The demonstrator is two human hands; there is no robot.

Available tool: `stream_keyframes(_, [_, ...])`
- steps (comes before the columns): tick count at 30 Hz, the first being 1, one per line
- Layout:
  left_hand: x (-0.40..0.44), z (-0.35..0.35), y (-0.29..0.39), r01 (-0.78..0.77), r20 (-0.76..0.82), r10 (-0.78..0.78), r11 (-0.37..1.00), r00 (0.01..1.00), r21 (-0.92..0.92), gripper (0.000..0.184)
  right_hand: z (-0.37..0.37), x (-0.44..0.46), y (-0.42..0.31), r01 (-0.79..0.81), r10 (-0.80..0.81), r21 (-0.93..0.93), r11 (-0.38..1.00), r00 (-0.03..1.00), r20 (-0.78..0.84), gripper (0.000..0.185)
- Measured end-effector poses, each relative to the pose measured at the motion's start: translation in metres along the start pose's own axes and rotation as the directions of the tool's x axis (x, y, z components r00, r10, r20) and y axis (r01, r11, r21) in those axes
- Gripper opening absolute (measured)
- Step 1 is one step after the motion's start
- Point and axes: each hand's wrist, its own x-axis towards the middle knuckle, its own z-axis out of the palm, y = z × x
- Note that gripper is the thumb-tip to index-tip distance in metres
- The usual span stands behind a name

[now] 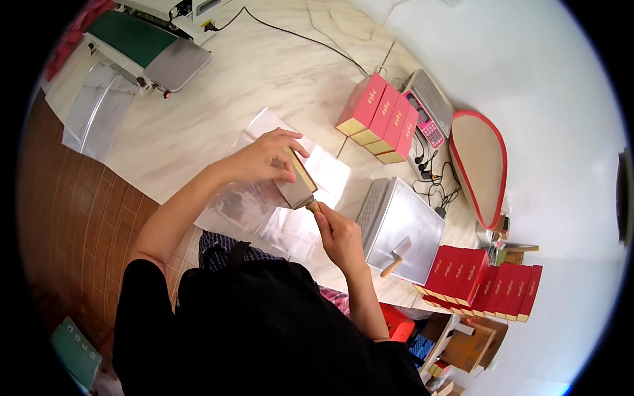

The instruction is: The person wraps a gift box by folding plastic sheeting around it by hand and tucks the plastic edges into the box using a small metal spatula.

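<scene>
A small box with a gold edge is tilted above clear plastic sheets and white paper on the marble-patterned table. My left hand grips this box from above, its fingers bent over the sides. At the box's lower corner, my right hand is closed around the wooden handle of a small tool, whose metal end touches or lies close to the box. To the right, a metal tray holds a spatula with a wooden handle.
Red boxes stand beside a scale at the back. More red boxes are stacked right. A machine with a green bed stands at upper left. Cables and a red-rimmed oval object lie near the wall.
</scene>
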Motion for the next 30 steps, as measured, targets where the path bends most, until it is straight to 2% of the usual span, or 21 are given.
stream_keyframes(5, [0.006, 0.0, 0.001, 0.009, 0.025, -0.008, 0.999, 1.0, -0.042, 0.013, -0.001, -0.001, 0.0, 0.069, -0.069, -0.012, 0.998, 0.998, 0.012, 0.023])
stream_keyframes(7, [0.007, 0.001, -0.002, 0.017, 0.019, -0.015, 0.997, 1.0, -0.074, 0.011, -0.002, -0.001, -0.002, 0.128, -0.126, -0.101, 0.987, 0.992, 0.022, 0.021])
stream_keyframes(10, [0.009, -0.001, -0.001, 0.002, 0.037, 0.0, 0.999, 0.999, -0.034, 0.01, 0.001, -0.006, -0.005, 0.125, -0.122, -0.192, 0.973, 0.992, 0.026, 0.021])
stream_keyframes(11, [0.01, -0.003, 0.001, 0.102, 0.087, -0.094, 0.99, 0.992, -0.093, 0.01, 0.002, -0.006, -0.005, 0.127, -0.124, -0.19, 0.974, 0.992, 0.027, 0.021])
stream_keyframes(12, [0.011, -0.003, 0.003, 0.202, 0.142, -0.182, 0.968, 0.973, -0.147, 0.011, 0.002, -0.006, -0.004, 0.116, -0.114, -0.169, 0.979, 0.993, 0.021, 0.022])
stream_keyframes(15, [0.014, -0.004, 0.001, 0.148, 0.137, -0.135, 0.985, 0.981, -0.084, 0.012, 0.002, -0.007, 0.003, 0.107, -0.108, -0.138, 0.985, 0.994, -0.004, 0.023])
stream_keyframes(20, [0.019, -0.009, 0.007, 0.207, 0.166, -0.191, 0.974, 0.967, -0.09, 0.013, -0.019, -0.029, 0.012, 0.059, -0.061, -0.102, 0.993, 0.998, -0.018, 0.022])
stream_keyframes(23, [0.019, -0.007, 0.004, 0.197, 0.16, -0.187, 0.979, 0.969, -0.053, 0.013, -0.046, -0.049, 0.016, -0.026, 0.026, -0.006, 1.0, 1.0, -0.016, 0.02])
stream_keyframes(25, [0.021, -0.006, 0.001, 0.191, 0.161, -0.184, 0.981, 0.97, -0.028, 0.012, -0.059, -0.059, 0.018, -0.209, 0.21, -0.022, 0.978, 0.977, 0.031, 0.019])
stream_keyframes(27, [0.023, -0.005, -0.001, 0.122, 0.157, -0.13, 0.991, 0.979, 0.058, 0.013, -0.057, -0.061, 0.022, -0.179, 0.178, 0.028, 0.983, 0.984, 0.028, 0.019])
stream_keyframes(30, [0.025, -0.005, 0.001, 0.112, 0.156, -0.125, 0.989, 0.98, 0.092, 0.013, -0.044, -0.054, 0.015, -0.1, 0.095, 0.114, 0.988, 0.994, 0.044, 0.019])
